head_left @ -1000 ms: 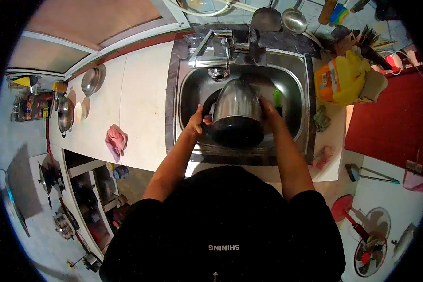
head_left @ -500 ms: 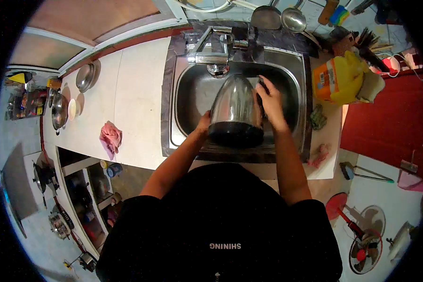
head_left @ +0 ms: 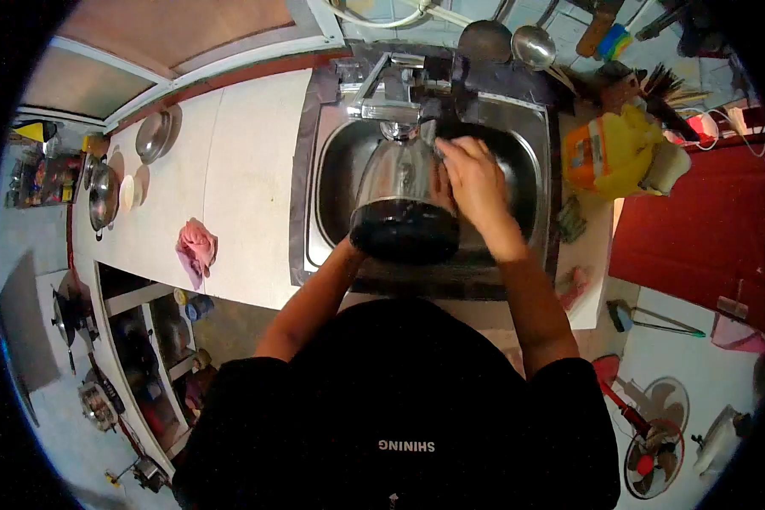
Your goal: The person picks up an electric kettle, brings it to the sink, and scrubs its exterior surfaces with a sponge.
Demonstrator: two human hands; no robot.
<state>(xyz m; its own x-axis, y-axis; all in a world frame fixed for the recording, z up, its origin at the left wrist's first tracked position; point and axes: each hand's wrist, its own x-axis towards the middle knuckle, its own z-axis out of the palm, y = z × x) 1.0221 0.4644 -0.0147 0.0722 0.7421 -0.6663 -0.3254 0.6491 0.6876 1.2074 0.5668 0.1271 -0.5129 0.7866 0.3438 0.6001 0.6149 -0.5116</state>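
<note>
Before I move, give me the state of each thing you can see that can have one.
Metal vessel: tilted, black base towards the person
Left hand: at the vessel, fingers hidden
Right hand: at the vessel's upper edge, grip unclear
Faucet: spout over the sink; water flow unclear
Pink cloth: crumpled on the counter
Ladle: hanging
Cupboard: open-fronted

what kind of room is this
Most likely a home kitchen: there's a metal sink with a chrome faucet set in the counter, and a ladle hanging on the wall behind it.
</note>
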